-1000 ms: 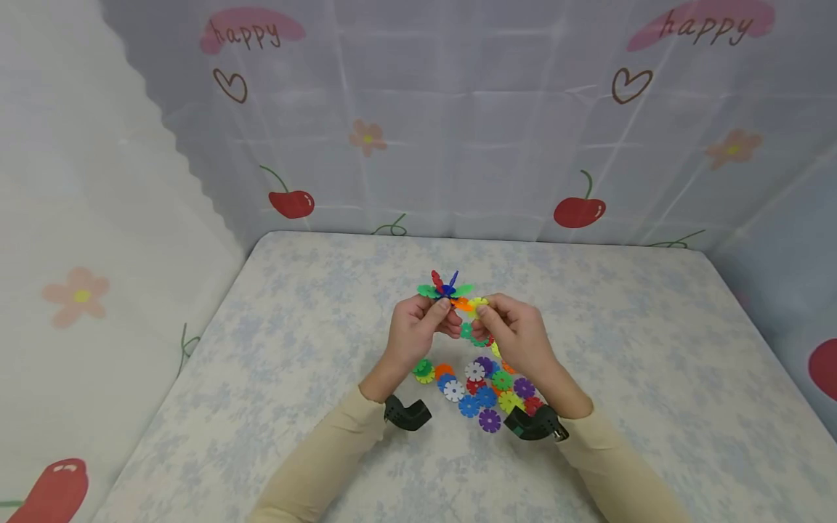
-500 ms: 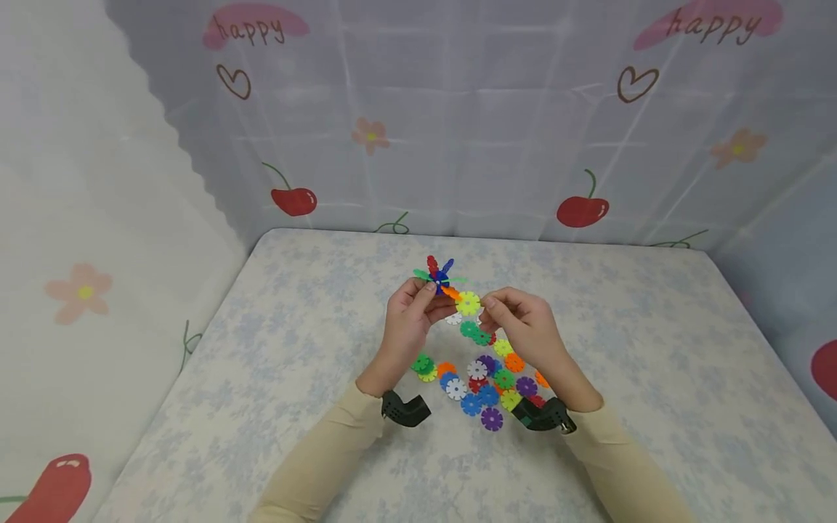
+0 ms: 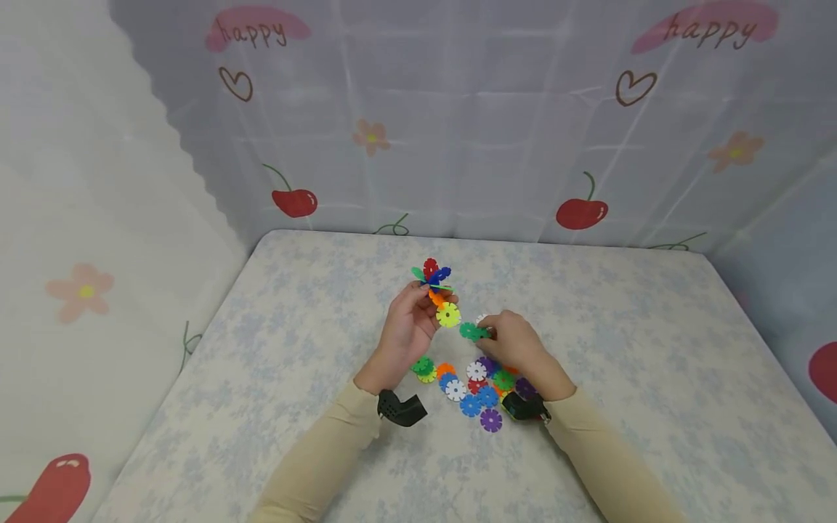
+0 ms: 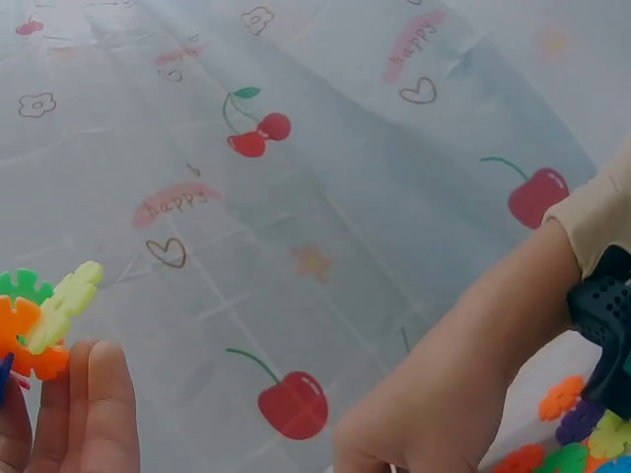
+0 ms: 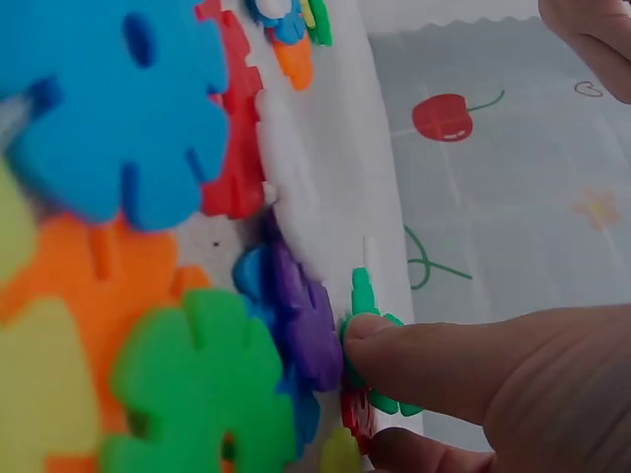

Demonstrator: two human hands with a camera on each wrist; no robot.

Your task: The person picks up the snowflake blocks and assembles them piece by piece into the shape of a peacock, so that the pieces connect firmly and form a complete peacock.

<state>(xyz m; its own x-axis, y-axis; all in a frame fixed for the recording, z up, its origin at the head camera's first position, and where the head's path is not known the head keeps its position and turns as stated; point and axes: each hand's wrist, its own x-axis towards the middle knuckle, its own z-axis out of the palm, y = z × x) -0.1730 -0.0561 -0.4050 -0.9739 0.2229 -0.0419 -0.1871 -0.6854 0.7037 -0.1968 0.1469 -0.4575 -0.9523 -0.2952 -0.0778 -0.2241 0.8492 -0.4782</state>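
My left hand [image 3: 407,323] grips a cluster of interlocking snowflake discs above the table. A dark blue disc [image 3: 434,280] forms its middle, with red, blue and green discs sticking out round it. An orange disc [image 4: 18,325] links a yellow disc [image 3: 447,314] to the cluster's lower side. My right hand [image 3: 521,347] is down among the loose pieces, thumb and finger at a green snowflake disc [image 3: 482,333]. In the right wrist view the thumb lies against this green disc [image 5: 361,294], with a red disc [image 5: 357,418] just below it.
Loose snowflake discs in several colours lie in front of the hands, among them a purple disc [image 3: 491,420], a white disc [image 3: 455,390] and a green disc [image 3: 422,365] at the left. A printed curtain [image 3: 451,145] stands behind the table's far edge.
The right hand has let go of the yellow disc and moved down to the green discs on the table. The left hand has turned the cluster, so the yellow disc now hangs lower and further left.
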